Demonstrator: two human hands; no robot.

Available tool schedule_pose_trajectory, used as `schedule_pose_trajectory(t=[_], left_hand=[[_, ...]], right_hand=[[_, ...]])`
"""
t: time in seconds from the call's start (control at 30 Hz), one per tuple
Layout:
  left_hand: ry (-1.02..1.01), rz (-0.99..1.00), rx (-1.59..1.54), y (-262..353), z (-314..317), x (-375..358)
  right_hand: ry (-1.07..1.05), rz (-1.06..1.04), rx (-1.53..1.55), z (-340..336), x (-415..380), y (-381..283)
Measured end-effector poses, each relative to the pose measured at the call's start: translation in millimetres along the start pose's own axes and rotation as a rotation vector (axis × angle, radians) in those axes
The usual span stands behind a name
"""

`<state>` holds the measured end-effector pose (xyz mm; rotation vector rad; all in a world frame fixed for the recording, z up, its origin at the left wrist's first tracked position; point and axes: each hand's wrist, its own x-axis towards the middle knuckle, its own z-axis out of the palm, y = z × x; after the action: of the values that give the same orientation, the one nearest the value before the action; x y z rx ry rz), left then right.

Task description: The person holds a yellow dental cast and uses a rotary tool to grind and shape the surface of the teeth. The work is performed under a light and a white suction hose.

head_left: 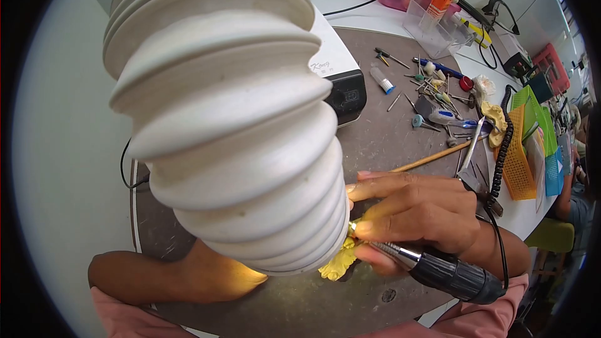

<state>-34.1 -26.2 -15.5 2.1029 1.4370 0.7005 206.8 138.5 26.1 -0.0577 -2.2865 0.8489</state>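
White ribbed hose (225, 112), filling the centre. Right hand (416, 209) at four o'clock, fingers closed around a rotary tool (438, 269). Left hand hidden behind the hose, grip cannot be told; only the forearm (181, 272) shows at seven o'clock. Yellow cast (338, 263) just below the hose mouth, touching the tool tip.

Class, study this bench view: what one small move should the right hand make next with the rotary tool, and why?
Probably a slight shift of the tool tip along the yellow cast. The right hand grips the rotary handpiece like a pen, its tip at the cast's edge under the white ribbed hose. The left hand is hidden behind that hose, so the tip should move little and the cast should stay put.
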Motion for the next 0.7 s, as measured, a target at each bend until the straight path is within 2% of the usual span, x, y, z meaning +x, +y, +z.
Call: schedule_pose_trajectory(t=[0.1, 0.53, 0.6, 0.67, 0.7], left_hand=[[-0.004, 0.025, -0.013, -5, 1, -1], [-0.048, -0.081, -0.050, -1, -1, 2], [-0.047, -0.079, -0.044, -2, 1, 1], [-0.056, 0.005, 0.017, -10, 8, -8], [-0.055, 0.006, 0.018, -33, 26, -16]], right_hand=[[-0.007, -0.007, 0.001, 1, -1, -2], [-0.028, -0.001, 0.012, -3, -2, 1], [-0.050, 0.002, 0.015, -4, -2, 1], [-0.033, 0.024, 0.009, -5, -3, 2], [-0.033, 0.023, 0.008, -5, -3, 2]])
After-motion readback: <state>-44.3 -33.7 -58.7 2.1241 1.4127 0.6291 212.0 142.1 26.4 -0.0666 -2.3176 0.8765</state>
